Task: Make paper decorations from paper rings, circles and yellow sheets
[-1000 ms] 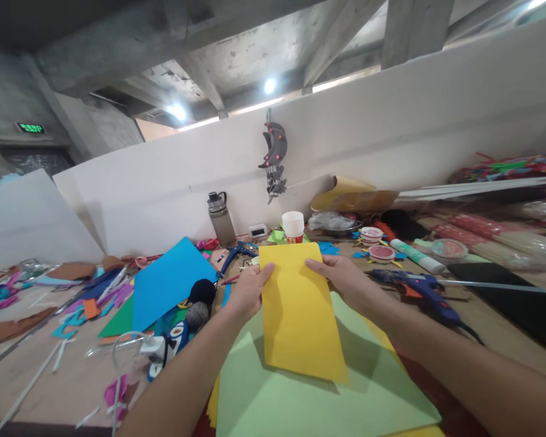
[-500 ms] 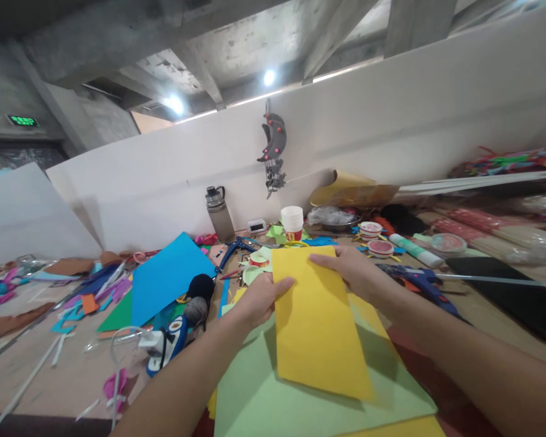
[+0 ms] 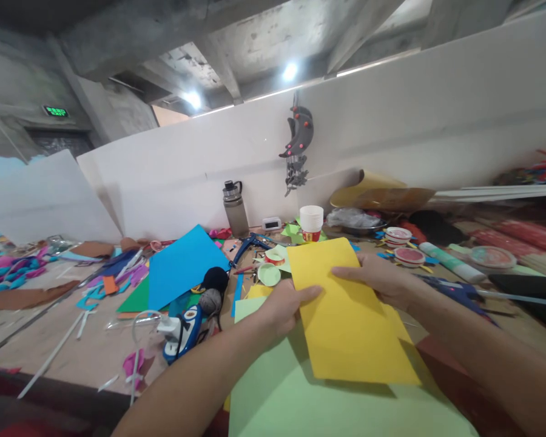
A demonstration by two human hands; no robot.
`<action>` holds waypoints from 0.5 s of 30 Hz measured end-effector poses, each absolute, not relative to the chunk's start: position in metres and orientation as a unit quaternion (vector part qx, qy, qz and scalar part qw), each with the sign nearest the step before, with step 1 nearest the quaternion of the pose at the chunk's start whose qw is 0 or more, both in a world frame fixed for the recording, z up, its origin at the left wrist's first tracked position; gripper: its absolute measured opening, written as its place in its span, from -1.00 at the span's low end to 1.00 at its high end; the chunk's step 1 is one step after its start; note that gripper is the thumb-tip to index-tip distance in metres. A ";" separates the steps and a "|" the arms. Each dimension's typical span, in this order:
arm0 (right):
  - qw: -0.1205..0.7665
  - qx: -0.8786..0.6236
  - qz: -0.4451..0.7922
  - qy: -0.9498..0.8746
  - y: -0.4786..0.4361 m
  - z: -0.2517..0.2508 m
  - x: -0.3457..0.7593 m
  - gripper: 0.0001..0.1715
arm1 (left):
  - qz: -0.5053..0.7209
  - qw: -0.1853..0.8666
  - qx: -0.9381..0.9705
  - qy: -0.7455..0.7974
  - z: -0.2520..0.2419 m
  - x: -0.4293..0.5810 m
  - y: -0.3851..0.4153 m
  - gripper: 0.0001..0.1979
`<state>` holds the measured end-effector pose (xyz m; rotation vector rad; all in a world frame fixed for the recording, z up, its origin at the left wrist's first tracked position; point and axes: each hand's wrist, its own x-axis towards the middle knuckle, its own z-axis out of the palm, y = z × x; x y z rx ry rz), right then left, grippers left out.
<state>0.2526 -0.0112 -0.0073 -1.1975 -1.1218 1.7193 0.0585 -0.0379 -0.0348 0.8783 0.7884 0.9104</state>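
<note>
Two hands are holding one yellow sheet [image 3: 352,325] in the head view, approx mid-frame. The left hand [image 3: 284,306] is pinching the sheet's left edge, w/ the thumb lying on top and the fingers tucked under. The right hand [image 3: 382,282] is gripping the right edge near the far corner, fingers lying across the top; the thumb is hidden, so can't tell where it's sitting. The yellow sheet is tilting to the right and casting a shadow on a light green sheet [image 3: 282,394], which is lying on the desk [image 3: 73,358] closest to the person. Left of the hands, a blue sheet [image 3: 182,267] is resting over paper scraps. Behind, by the white partition, a water bottle [image 3: 235,209] and stacked paper cups [image 3: 311,220] are standing upright. A blue glue gun [image 3: 459,292] is lying just beyond the right forearm.
</note>
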 end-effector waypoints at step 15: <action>0.377 -0.439 0.667 -0.470 -0.013 -0.026 0.234 -0.52 | 0.475 0.719 0.356 0.362 -0.032 0.052 -0.026 -0.53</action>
